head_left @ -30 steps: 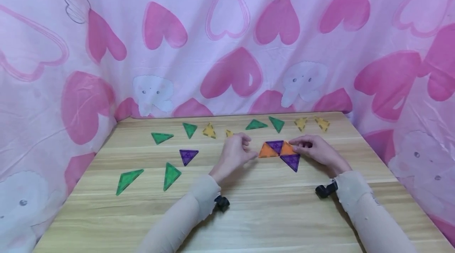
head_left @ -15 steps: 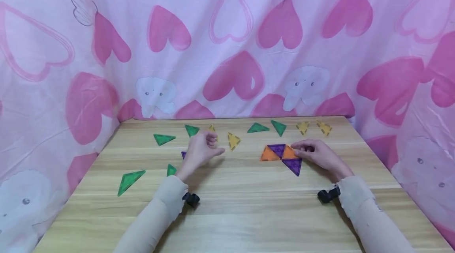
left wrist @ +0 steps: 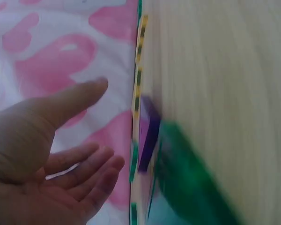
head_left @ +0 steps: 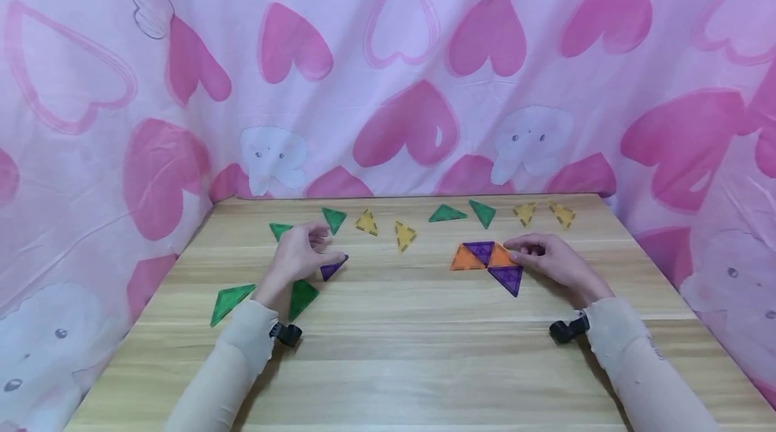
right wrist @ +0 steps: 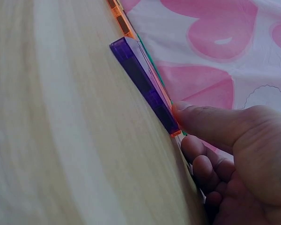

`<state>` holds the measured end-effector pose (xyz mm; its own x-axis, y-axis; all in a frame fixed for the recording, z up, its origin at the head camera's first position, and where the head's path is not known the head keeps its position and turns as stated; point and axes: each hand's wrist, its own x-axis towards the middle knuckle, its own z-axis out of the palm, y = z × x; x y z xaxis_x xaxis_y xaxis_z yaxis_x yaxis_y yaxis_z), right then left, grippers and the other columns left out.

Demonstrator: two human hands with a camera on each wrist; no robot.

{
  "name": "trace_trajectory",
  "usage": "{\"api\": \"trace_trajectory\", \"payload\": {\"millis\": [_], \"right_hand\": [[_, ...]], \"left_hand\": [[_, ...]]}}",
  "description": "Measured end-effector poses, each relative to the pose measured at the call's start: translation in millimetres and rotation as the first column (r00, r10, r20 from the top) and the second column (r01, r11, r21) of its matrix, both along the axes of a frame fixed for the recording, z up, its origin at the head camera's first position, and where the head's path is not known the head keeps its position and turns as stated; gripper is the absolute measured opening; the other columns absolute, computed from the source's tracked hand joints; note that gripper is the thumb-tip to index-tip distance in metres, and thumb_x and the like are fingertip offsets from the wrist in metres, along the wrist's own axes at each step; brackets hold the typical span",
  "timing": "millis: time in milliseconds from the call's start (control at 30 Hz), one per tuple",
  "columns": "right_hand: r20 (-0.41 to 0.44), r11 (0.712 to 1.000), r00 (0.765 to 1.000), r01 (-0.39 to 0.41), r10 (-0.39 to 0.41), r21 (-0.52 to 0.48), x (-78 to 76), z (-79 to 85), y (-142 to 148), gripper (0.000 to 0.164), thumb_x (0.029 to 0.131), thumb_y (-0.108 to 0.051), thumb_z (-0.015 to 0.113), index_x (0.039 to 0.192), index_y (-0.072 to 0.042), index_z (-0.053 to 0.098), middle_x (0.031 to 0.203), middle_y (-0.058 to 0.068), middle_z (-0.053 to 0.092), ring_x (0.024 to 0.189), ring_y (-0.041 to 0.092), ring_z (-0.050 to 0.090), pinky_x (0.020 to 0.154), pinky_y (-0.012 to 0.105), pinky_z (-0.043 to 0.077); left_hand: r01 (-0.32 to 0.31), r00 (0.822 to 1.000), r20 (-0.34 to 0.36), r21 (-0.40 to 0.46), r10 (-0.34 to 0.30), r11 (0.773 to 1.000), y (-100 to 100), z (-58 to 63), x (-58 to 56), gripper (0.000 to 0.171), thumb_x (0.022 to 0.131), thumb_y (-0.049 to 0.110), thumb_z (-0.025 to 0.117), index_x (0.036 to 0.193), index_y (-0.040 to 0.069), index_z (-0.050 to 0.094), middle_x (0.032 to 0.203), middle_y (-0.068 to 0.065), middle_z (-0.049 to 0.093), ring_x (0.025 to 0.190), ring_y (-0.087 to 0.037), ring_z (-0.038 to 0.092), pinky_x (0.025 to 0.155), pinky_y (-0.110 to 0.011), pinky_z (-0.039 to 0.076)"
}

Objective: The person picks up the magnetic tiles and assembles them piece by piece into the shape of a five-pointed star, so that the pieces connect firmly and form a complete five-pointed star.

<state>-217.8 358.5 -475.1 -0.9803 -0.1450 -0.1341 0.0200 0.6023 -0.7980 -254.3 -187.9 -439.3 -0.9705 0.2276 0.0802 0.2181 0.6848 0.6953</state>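
My left hand (head_left: 301,253) hovers over a purple triangle magnetic tile (head_left: 332,269), covering part of it. In the left wrist view that hand (left wrist: 61,154) has its thumb and fingers spread apart, with nothing between them; the purple tile (left wrist: 151,136) lies beyond. My right hand (head_left: 558,265) pinches the right corner of an orange triangle tile (head_left: 500,256) between thumb and index finger. This tile sits in a joined group with another orange tile (head_left: 467,258) and two purple tiles, one above (head_left: 479,251) and one below (head_left: 506,278).
Green triangle tiles lie near the left hand, one (head_left: 302,298) below its wrist and another (head_left: 231,300) farther left. Along the back are yellow tiles (head_left: 405,235) and more green tiles (head_left: 447,213). A pink heart-print curtain (head_left: 406,129) borders the wooden table (head_left: 412,351).
My left hand has moved left, away from the joined group, past the yellow tiles to the loose purple tile. The right hand stays at the orange tile.
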Motion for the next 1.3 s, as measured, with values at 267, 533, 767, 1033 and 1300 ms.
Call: {"api": "trace_trajectory", "payload": {"millis": [267,533,767,1033,1300], "right_hand": [[0.004,1.0,1.0,-0.005,0.005,0.007,-2.1,-1.2,1.4,0.045,0.107,-0.039,0.077,0.147,-0.019,0.073,0.129,0.01,0.069,0.108,0.026,0.053,0.089,0.03,0.046],[-0.023,1.0,1.0,-0.02,0.021,0.008,-3.0,-1.7,0.8,0.043,0.108,-0.035,0.077,0.145,-0.015,0.074,0.119,0.01,0.069,0.101,0.021,0.055,0.084,0.027,0.047],[-0.048,0.999,0.998,-0.028,0.03,0.036,-4.0,-1.3,2.1,0.042,0.108,-0.036,0.077,0.144,-0.015,0.075,0.117,0.009,0.07,0.099,0.021,0.055,0.083,0.027,0.046],[-0.03,0.999,0.999,-0.018,0.019,0.033,-3.5,-0.2,2.2,0.044,0.107,-0.04,0.077,0.145,-0.016,0.075,0.124,0.011,0.07,0.104,0.025,0.053,0.086,0.03,0.045],[-0.065,0.998,0.997,-0.039,0.043,0.059,-3.2,2.0,-1.3,0.04,0.108,-0.032,0.078,0.142,-0.012,0.076,0.115,0.01,0.07,0.099,0.023,0.054,0.082,0.028,0.045]], "left_hand": [[0.164,0.98,0.102,0.056,-0.169,0.985,-36.5,-3.0,-4.8,0.075,0.088,0.027,0.098,0.152,0.003,0.065,0.144,-0.017,0.072,0.135,-0.037,0.069,0.115,-0.054,0.055],[0.185,0.97,0.158,0.013,-0.185,0.983,-48.2,-9.1,-7.8,0.067,0.087,0.022,0.099,0.145,0.006,0.071,0.139,-0.011,0.075,0.124,-0.031,0.069,0.113,-0.053,0.056],[0.196,0.963,0.19,-0.017,-0.19,0.98,-42.8,-13.4,-8.2,0.06,0.086,0.025,0.1,0.139,0.011,0.074,0.136,-0.008,0.073,0.122,-0.028,0.068,0.112,-0.05,0.057],[0.197,0.964,0.191,-0.04,-0.186,0.98,-28.0,-10.1,-4.7,0.057,0.081,0.028,0.104,0.13,0.012,0.079,0.122,-0.005,0.072,0.112,-0.024,0.067,0.106,-0.046,0.059],[0.264,0.957,0.144,-0.067,-0.253,0.962,-4.9,-13.1,-1.0,0.053,0.077,0.028,0.106,0.121,0.011,0.082,0.104,-0.001,0.072,0.098,-0.019,0.064,0.091,-0.035,0.058]]}}
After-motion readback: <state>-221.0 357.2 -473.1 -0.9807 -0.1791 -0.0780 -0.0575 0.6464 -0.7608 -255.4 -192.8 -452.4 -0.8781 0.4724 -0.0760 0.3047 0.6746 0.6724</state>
